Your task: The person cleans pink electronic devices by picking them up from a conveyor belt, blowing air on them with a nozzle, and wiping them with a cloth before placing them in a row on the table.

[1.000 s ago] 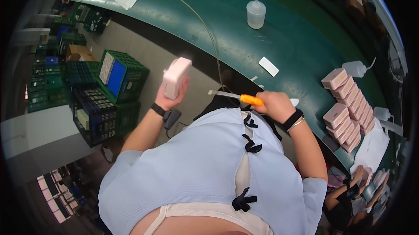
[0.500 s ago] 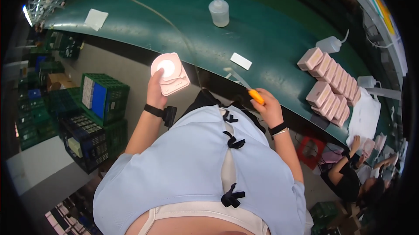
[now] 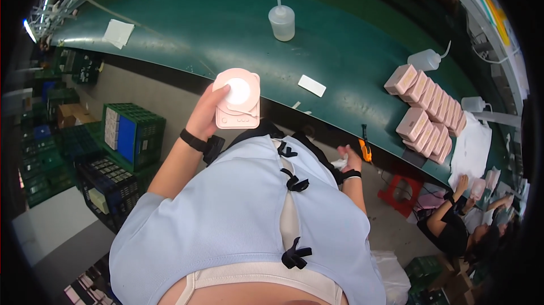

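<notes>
My left hand [image 3: 211, 107] holds a pink, rounded device [image 3: 225, 120] above the bench's near edge. Its thumb rests by the white disc [image 3: 237, 91] on the device's round top; small marks or buttons run along the lower part. Low beside my waist, my right hand [image 3: 353, 161] has a crumpled white piece [image 3: 340, 162], cloth or tissue, at its fingers. Just beyond that hand, an orange and black utility knife [image 3: 365, 151] lies across the bench edge, apart from the fingers. A small white rectangular piece [image 3: 312, 86] lies on the green bench [image 3: 226, 33].
Rows of pink devices [image 3: 428, 95] stand at the right beside a white cloth [image 3: 471, 146]. A squeeze bottle [image 3: 282, 23] stands mid-bench; another [image 3: 425, 59] is behind the rows. Green crates [image 3: 148, 129] are stacked on the left. A co-worker [image 3: 450, 223] sits at far right.
My right hand has let go of the knife and drawn down toward my waist, where a white piece now shows at its fingers. My left hand has moved the pink device rightward and turned it more upright.
</notes>
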Motion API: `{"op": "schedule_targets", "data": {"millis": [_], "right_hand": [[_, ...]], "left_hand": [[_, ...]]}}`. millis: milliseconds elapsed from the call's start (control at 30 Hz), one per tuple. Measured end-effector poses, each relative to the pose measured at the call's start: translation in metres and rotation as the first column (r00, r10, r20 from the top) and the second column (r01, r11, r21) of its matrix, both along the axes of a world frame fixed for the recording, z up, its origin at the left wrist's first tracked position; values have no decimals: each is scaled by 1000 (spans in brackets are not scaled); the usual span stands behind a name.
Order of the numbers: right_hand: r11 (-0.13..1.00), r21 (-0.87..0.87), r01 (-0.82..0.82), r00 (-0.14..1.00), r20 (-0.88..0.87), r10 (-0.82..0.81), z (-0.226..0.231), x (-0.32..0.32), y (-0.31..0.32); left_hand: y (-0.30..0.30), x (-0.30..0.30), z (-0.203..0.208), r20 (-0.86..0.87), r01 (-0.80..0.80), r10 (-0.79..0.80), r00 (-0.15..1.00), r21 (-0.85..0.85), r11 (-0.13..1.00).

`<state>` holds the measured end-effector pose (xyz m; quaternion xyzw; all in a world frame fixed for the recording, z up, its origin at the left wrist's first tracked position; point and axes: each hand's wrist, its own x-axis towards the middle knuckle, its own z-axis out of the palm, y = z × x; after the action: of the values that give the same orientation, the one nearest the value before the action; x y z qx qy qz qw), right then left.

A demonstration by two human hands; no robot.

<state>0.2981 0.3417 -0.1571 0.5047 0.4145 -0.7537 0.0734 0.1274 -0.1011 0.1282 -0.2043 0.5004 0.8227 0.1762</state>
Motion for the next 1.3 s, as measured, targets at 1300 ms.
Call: {"op": "schedule_targets", "data": {"millis": [1300], "right_hand": [[-289,957,18,-52,290,956,331,-203,-239]], "left_hand": [[-28,-48,40,-206,268,-355,912,-357,895]]}}
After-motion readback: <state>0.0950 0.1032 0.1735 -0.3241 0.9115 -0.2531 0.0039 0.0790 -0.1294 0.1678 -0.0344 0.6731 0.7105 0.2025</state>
